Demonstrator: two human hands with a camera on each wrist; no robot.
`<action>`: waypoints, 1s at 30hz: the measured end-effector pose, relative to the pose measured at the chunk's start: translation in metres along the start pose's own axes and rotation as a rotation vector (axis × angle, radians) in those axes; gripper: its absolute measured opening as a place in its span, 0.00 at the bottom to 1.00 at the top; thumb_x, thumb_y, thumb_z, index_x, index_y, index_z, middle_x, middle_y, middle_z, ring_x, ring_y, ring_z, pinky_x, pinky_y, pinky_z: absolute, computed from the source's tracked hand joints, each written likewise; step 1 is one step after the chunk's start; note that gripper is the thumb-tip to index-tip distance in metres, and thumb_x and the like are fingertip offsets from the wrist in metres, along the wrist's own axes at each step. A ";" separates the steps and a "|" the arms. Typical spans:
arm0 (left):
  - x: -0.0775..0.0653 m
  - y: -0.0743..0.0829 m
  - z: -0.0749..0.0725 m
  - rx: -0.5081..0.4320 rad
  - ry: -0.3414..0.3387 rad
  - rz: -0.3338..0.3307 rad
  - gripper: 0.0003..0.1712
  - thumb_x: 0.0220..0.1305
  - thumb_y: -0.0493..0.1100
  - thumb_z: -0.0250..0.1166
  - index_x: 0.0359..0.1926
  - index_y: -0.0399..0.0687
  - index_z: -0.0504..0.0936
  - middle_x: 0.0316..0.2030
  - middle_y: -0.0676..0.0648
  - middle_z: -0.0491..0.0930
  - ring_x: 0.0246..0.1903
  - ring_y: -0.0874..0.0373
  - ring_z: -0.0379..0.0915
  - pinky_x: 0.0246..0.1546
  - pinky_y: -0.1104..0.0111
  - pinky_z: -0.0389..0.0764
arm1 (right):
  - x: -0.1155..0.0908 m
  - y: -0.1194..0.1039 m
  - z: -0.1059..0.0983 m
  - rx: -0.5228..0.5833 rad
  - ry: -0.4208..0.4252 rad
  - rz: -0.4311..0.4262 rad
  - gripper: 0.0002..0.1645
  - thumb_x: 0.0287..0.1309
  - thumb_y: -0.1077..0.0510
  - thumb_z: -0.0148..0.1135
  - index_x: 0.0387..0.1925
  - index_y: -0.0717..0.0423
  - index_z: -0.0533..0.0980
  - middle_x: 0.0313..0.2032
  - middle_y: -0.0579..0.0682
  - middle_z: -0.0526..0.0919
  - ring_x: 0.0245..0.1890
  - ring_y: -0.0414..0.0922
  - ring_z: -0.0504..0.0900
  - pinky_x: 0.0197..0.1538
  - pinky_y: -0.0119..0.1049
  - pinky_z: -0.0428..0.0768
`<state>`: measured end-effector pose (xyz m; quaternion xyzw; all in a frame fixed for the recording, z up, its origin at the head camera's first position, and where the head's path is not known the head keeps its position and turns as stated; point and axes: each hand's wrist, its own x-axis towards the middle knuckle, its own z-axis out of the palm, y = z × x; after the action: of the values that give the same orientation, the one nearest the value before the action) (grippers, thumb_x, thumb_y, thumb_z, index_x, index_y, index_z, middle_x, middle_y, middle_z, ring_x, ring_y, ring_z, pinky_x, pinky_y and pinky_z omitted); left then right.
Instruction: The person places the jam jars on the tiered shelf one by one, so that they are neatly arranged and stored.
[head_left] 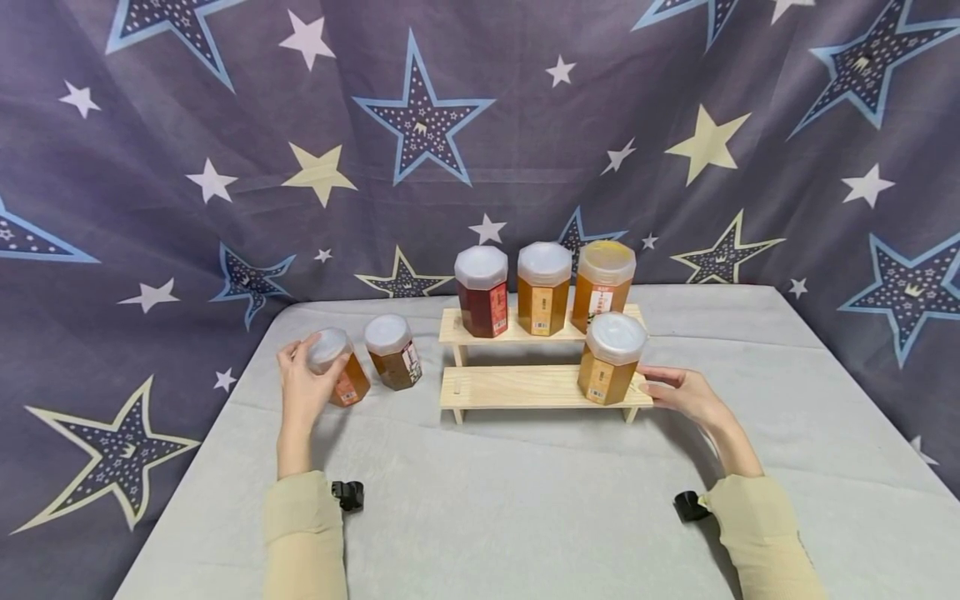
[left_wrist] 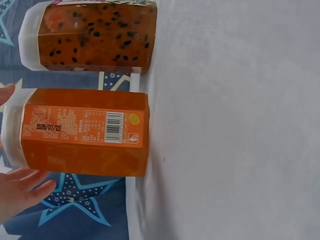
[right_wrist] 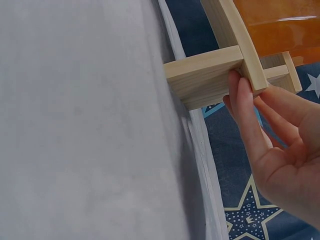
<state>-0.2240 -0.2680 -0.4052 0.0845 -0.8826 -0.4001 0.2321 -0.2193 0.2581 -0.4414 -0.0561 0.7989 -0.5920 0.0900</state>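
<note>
My left hand (head_left: pixel 306 385) holds an orange jar (left_wrist: pixel 85 132) by its white lid, thumb on one side and fingers on the other. The jar stands on the cloth with its barcode label showing in the left wrist view. Beside it is a brown jar (head_left: pixel 393 354) with dark seeds inside. My right hand (head_left: pixel 688 395) grips the right end of the lower board of a two-tier wooden shelf (right_wrist: pixel 250 55). A honey-coloured jar (head_left: pixel 606 367) stands on that board, near the gripped end.
A red jar (head_left: pixel 482 296), an amber jar (head_left: pixel 543 292) and a yellow-lidded jar (head_left: pixel 602 287) stand along the upper board. Pale grey cloth (head_left: pixel 510 500) covers the table. Behind hangs a star-patterned curtain (head_left: pixel 525 100).
</note>
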 end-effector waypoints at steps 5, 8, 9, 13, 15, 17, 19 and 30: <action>0.001 -0.003 0.003 -0.033 -0.007 -0.012 0.35 0.50 0.44 0.65 0.58 0.37 0.64 0.55 0.32 0.53 0.54 0.36 0.55 0.54 0.48 0.56 | 0.001 0.002 0.000 -0.005 0.000 0.003 0.30 0.55 0.60 0.57 0.55 0.75 0.62 0.55 0.71 0.64 0.35 0.27 0.75 0.38 0.28 0.77; 0.001 -0.005 0.004 -0.050 -0.007 -0.026 0.36 0.50 0.43 0.65 0.59 0.38 0.63 0.55 0.33 0.53 0.54 0.37 0.55 0.55 0.49 0.57 | 0.001 0.002 0.001 -0.013 0.000 0.006 0.30 0.55 0.60 0.57 0.56 0.74 0.62 0.55 0.71 0.64 0.35 0.27 0.75 0.38 0.28 0.77; 0.002 -0.006 0.005 -0.055 -0.008 -0.031 0.36 0.50 0.43 0.65 0.59 0.38 0.63 0.55 0.33 0.53 0.54 0.37 0.55 0.55 0.49 0.57 | 0.001 0.002 0.001 -0.015 0.000 0.007 0.30 0.55 0.60 0.57 0.56 0.74 0.62 0.55 0.71 0.64 0.35 0.27 0.75 0.38 0.28 0.77; 0.003 -0.009 0.006 -0.068 -0.009 -0.038 0.36 0.49 0.42 0.66 0.59 0.38 0.64 0.55 0.32 0.55 0.54 0.37 0.56 0.55 0.49 0.57 | 0.001 0.003 0.001 -0.011 0.000 0.005 0.30 0.55 0.61 0.57 0.56 0.74 0.62 0.55 0.71 0.64 0.35 0.27 0.75 0.38 0.28 0.77; 0.003 -0.010 0.006 -0.070 0.000 -0.039 0.36 0.48 0.42 0.66 0.59 0.39 0.64 0.55 0.32 0.57 0.54 0.38 0.56 0.55 0.50 0.57 | 0.001 0.003 0.001 -0.010 -0.001 0.001 0.30 0.55 0.60 0.57 0.55 0.74 0.62 0.55 0.71 0.64 0.35 0.27 0.75 0.38 0.28 0.77; 0.004 -0.011 0.007 -0.071 0.018 -0.038 0.36 0.47 0.41 0.67 0.58 0.40 0.66 0.54 0.33 0.59 0.54 0.38 0.58 0.55 0.50 0.58 | 0.001 0.003 0.001 -0.011 -0.003 -0.001 0.30 0.54 0.60 0.58 0.55 0.74 0.62 0.54 0.71 0.64 0.35 0.28 0.75 0.38 0.29 0.77; 0.004 -0.011 0.007 -0.068 0.041 -0.038 0.35 0.46 0.42 0.68 0.57 0.41 0.68 0.53 0.34 0.61 0.53 0.39 0.59 0.54 0.51 0.59 | 0.002 0.003 0.001 -0.017 -0.001 0.001 0.31 0.54 0.59 0.58 0.55 0.75 0.63 0.54 0.71 0.64 0.35 0.27 0.75 0.38 0.29 0.77; 0.001 -0.005 0.009 -0.013 0.177 -0.019 0.34 0.39 0.43 0.71 0.51 0.39 0.74 0.47 0.35 0.68 0.49 0.39 0.64 0.49 0.48 0.62 | 0.001 0.002 -0.001 -0.021 0.003 0.004 0.31 0.54 0.59 0.58 0.55 0.74 0.62 0.54 0.71 0.64 0.35 0.27 0.75 0.39 0.29 0.77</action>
<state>-0.2290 -0.2658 -0.4138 0.1263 -0.8551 -0.3990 0.3062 -0.2207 0.2593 -0.4428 -0.0545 0.8052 -0.5836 0.0896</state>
